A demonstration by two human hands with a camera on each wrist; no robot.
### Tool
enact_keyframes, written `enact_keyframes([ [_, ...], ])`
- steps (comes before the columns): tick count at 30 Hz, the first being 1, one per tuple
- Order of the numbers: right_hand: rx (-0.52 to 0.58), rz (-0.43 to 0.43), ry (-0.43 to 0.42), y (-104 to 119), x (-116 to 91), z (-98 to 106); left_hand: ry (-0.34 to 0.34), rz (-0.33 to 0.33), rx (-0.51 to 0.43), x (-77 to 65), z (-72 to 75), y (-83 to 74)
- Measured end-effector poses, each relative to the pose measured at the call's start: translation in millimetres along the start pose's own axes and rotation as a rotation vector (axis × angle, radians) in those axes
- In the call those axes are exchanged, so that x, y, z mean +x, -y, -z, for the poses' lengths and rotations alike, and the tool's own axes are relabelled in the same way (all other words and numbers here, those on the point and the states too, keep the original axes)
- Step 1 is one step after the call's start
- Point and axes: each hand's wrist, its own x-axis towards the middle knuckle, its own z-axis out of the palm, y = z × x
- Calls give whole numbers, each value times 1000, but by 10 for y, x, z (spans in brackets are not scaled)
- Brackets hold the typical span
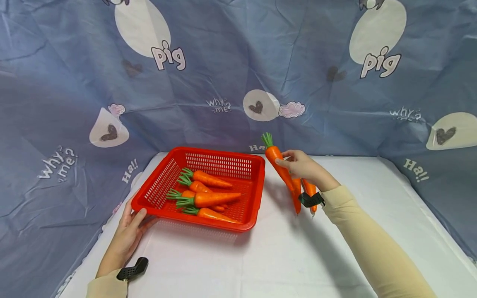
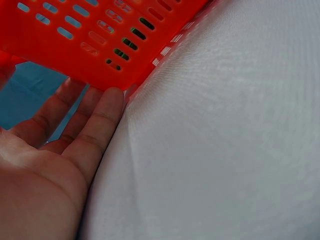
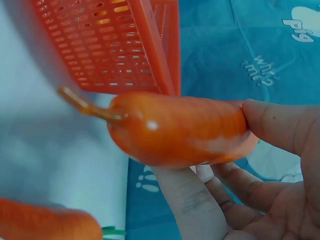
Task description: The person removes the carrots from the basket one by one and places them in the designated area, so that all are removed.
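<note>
One orange carrot [image 1: 282, 171], green-topped: held aloft over the white desk [image 1: 268, 265], just right of the basket and outside it, leaves slanting up toward the back, tapered end lower and nearer. Pinched between thumb and fingers of the right grip [image 1: 303, 167], high on the thick part near the leaves; presumably held so for a sure hold at the widest girth, with the tapered end left free. Close by, on the desk: at least two loose carrots [image 1: 310, 190], partly hidden behind hand and sleeve; full count not possible to tell. To the left: one red slotted basket [image 1: 258, 194], containing five visible heaped carrots [image 1: 220, 198], overlapping, leaves leftward, tips rightward, likely laid alike for compactness. At its near left corner: left grip [image 1: 126, 236], fingers nearly straight and spread against the corner, thumb by the rim; seemingly a steadying touch rather than a full grasp. On each wrist: black camera [image 1: 312, 200], beside a cream sleeve [image 1: 372, 240]. Behind: blue printed cloth [image 1: 208, 54], apparently hung as backdrop.
</note>
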Motion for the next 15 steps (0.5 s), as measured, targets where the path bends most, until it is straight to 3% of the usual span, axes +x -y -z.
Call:
enact_keyframes([
  [15, 69, -22, -26, -256, -105, 198, 21, -23, -15, 0, 14, 18],
])
